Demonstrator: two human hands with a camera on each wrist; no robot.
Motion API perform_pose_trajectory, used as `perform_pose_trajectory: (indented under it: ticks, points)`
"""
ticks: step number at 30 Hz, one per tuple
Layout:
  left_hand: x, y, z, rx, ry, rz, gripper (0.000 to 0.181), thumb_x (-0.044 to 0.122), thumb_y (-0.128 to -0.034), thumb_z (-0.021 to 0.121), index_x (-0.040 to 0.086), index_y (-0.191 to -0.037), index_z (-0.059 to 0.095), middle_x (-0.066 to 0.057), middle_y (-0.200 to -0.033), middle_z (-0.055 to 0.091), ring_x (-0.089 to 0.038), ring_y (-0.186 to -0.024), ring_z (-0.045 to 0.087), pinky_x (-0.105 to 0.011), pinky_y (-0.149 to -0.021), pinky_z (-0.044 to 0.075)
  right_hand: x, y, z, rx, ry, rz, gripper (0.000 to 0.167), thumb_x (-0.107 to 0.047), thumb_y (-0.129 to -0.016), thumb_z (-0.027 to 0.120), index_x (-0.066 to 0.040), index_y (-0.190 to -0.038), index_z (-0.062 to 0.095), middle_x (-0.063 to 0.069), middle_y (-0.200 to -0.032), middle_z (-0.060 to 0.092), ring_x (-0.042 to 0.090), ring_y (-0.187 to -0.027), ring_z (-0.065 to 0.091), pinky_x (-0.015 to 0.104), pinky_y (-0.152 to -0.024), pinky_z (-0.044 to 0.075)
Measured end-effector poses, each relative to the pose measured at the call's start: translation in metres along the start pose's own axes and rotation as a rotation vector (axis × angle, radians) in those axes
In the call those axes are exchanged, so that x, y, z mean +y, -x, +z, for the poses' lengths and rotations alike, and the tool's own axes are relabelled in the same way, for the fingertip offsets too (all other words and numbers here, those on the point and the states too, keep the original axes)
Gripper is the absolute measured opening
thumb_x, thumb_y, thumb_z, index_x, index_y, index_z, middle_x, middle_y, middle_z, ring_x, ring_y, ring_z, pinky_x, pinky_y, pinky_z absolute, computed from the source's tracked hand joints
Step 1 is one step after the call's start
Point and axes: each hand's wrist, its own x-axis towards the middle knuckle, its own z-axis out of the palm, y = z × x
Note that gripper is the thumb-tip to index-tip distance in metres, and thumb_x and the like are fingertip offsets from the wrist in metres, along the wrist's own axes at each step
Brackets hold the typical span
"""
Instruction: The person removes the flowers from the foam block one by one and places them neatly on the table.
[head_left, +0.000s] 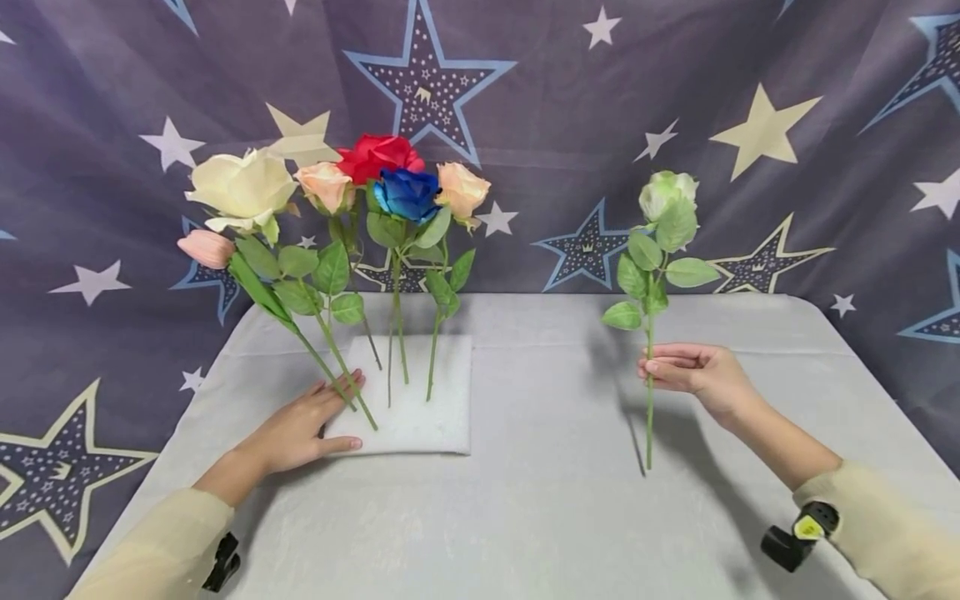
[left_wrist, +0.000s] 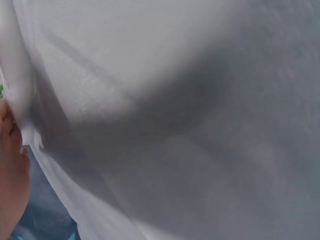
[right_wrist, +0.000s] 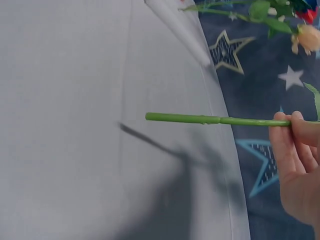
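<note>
My left hand [head_left: 300,429] rests on the left edge of a white foam block [head_left: 442,429], its fingers extended and thumb at the front. Stems stand in the foam: a cream rose [head_left: 243,190], a pink tulip [head_left: 206,248], a red flower [head_left: 378,158], a blue rose [head_left: 407,196] and two peach roses [head_left: 461,192]. To the right, my right hand [head_left: 708,379] pinches the stem of a pale green rose [head_left: 663,196], held upright above the table. Its bare stem end [right_wrist: 182,118] shows in the right wrist view. The left wrist view catches only part of the left hand [left_wrist: 11,175].
A light grey cloth covers the table [head_left: 540,517]. Behind it hangs a dark curtain [head_left: 525,108] printed with stars. Black wrist cameras [head_left: 787,546] sit on both sleeves. Shadows of the right hand and rose fall on the cloth.
</note>
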Motion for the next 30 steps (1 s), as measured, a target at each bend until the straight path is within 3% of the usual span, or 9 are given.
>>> perform_pose_trajectory:
  ticks: [4, 11, 16, 30]
  points:
    - [-0.001, -0.003, -0.005, 0.007, -0.001, 0.01, 0.09, 0.057, -0.0862, 0.06, 0.005, -0.152, 0.026, -0.016, -0.158, 0.027, -0.037, -0.144, 0.03, -0.056, -0.119, 0.022, -0.017, 0.009, -0.01, 0.03, 0.02, 0.082, 0.02, 0.002, -0.086, 0.066, -0.012, -0.098, 0.075, 0.001, -0.091, 0.077, 0.013, -0.086, 0.075, 0.027, -0.08, 0.061]
    - [-0.004, -0.009, -0.013, 0.011, -0.009, 0.004, 0.091, 0.057, -0.0859, 0.06, 0.004, -0.152, 0.026, -0.016, -0.158, 0.027, -0.037, -0.145, 0.03, -0.055, -0.12, 0.021, -0.031, 0.021, -0.032, -0.027, -0.052, 0.196, 0.033, 0.011, -0.092, 0.05, -0.011, -0.098, 0.074, 0.004, -0.094, 0.077, 0.013, -0.088, 0.074, 0.023, -0.082, 0.06]
    - [-0.003, -0.009, -0.015, -0.009, -0.02, 0.0, 0.092, 0.059, -0.0866, 0.059, 0.004, -0.152, 0.025, -0.016, -0.159, 0.026, -0.036, -0.145, 0.028, -0.056, -0.121, 0.02, -0.031, 0.03, -0.051, -0.046, -0.046, 0.253, 0.031, 0.01, -0.093, 0.05, -0.011, -0.099, 0.073, 0.004, -0.096, 0.077, 0.014, -0.09, 0.074, 0.024, -0.083, 0.06]
    - [0.0, 0.0, -0.001, 0.037, -0.028, 0.029, 0.089, 0.058, -0.0857, 0.06, 0.003, -0.15, 0.031, -0.016, -0.156, 0.031, -0.038, -0.142, 0.034, -0.056, -0.118, 0.025, -0.009, 0.051, -0.112, -0.167, -0.004, 0.445, 0.032, 0.002, -0.098, 0.046, -0.018, -0.102, 0.071, -0.003, -0.104, 0.075, 0.01, -0.096, 0.072, 0.024, -0.086, 0.06]
